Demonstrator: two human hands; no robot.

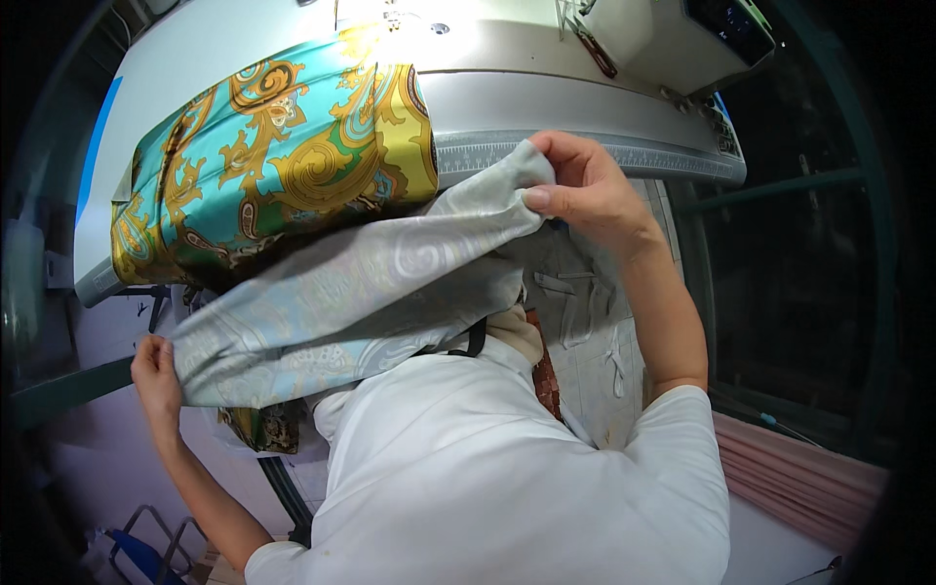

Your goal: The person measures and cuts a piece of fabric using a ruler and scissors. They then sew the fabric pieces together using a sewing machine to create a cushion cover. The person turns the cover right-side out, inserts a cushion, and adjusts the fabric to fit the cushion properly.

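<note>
A patterned fabric (pixel 351 278) with its pale side showing stretches between my hands, across the front of my body. My left hand (pixel 158 376) grips its lower left end. Thumb and fingers of my right hand (pixel 578 179) pinch the upper right end, near the table's ruled edge. Beyond it, glossy fabric in turquoise, gold and yellow (pixel 285 139) lies over the sewing table (pixel 497 102) and hangs over its front edge. Whether the two fabrics are one piece, I cannot tell.
Thread snips with a dark red handle (pixel 596 55) lie near the sewing machine (pixel 658 44) at the upper right. A ruler scale (pixel 658 159) runs along the table's front edge. More patterned fabric (pixel 259 428) is below at the left, and a pink curtain (pixel 797 468) hangs at the right.
</note>
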